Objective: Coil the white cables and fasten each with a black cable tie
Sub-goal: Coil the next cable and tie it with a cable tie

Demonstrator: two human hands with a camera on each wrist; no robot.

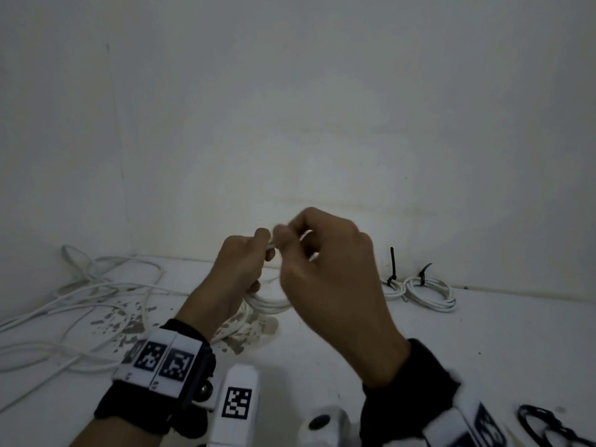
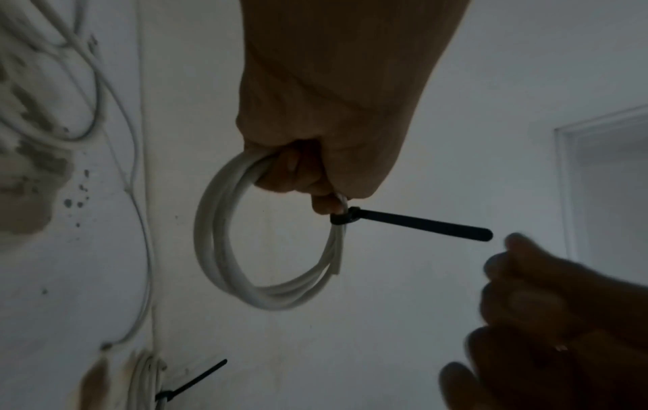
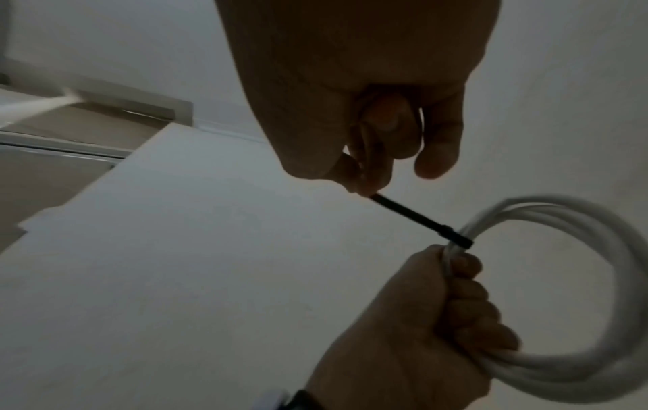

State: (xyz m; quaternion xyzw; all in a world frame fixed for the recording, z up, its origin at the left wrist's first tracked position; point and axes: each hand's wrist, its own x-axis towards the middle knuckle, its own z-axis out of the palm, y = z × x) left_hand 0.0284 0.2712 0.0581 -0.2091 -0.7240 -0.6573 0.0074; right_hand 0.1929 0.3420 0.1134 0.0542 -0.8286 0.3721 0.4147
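My left hand is fisted round the white coil at centre frame, lifted off the table so the loops hang bunched. The black cable tie rings the bundle just below my knuckles. My right hand seems to pinch its tail, thumb and forefinger together, to pull it tight; the left wrist view is too blurred to confirm. Two tied coils lie at right, loose cables at left

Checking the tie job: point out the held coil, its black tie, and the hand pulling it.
coil (image 2: 224, 244), left wrist view, left curve.
black tie (image 2: 420, 225), left wrist view, tail.
right hand (image 3: 368, 97), right wrist view, palm.
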